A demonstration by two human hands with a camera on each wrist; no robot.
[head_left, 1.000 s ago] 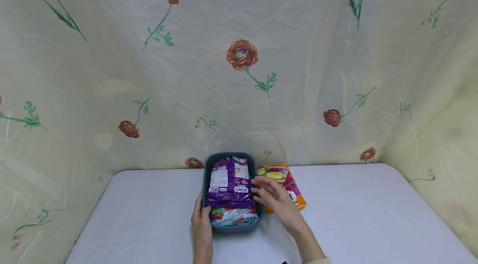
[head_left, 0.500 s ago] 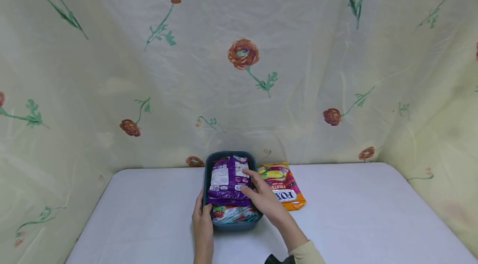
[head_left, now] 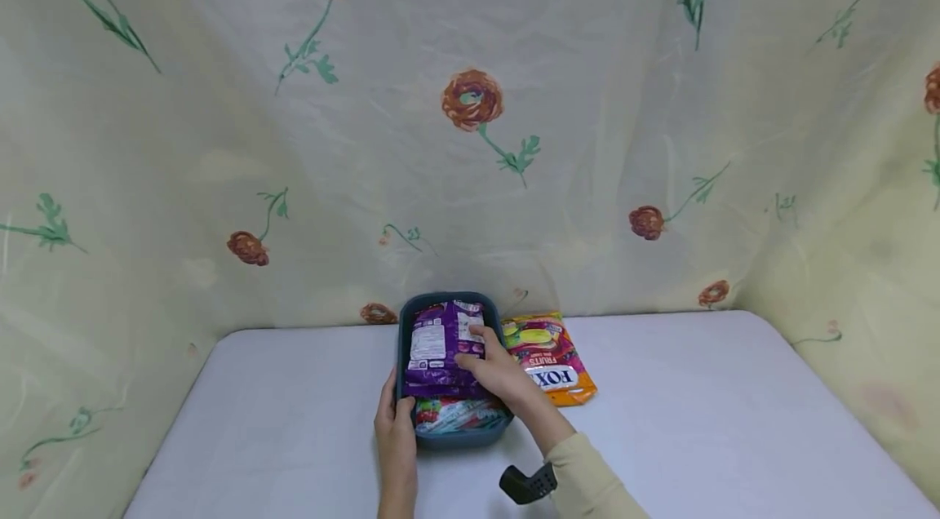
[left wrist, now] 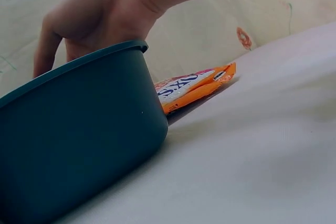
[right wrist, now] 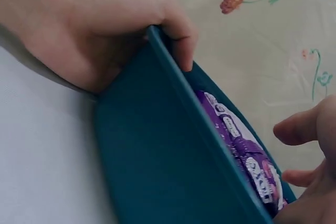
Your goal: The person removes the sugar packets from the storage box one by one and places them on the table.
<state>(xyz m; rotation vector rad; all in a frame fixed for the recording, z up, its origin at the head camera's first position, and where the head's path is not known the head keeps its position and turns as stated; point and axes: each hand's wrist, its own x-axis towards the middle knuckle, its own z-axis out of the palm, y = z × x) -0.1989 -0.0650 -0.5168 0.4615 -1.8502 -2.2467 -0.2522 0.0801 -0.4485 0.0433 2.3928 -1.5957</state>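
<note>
A dark teal plastic bin (head_left: 458, 441) stands on the table. My left hand (head_left: 397, 431) grips its left side, the thumb hooked over the rim, as the right wrist view also shows. Inside lies a purple candy bag (head_left: 432, 346), face down on top, with a red and teal packet (head_left: 450, 414) showing below it. My right hand (head_left: 494, 368) reaches over the bin's right rim onto the purple bag. In the right wrist view its thumb and finger (right wrist: 299, 177) are apart, nothing pinched between them.
An orange and red Fox's fruit candy bag (head_left: 547, 360) lies flat on the white table (head_left: 683, 413), just right of the bin. A flowered curtain (head_left: 558, 176) hangs behind the table's back edge. A black wrist device (head_left: 529, 484) sits by the right sleeve.
My right hand has moved left from the bin's right rim to over the purple bag, uncovering more of the orange bag. The left hand keeps its grip on the bin.
</note>
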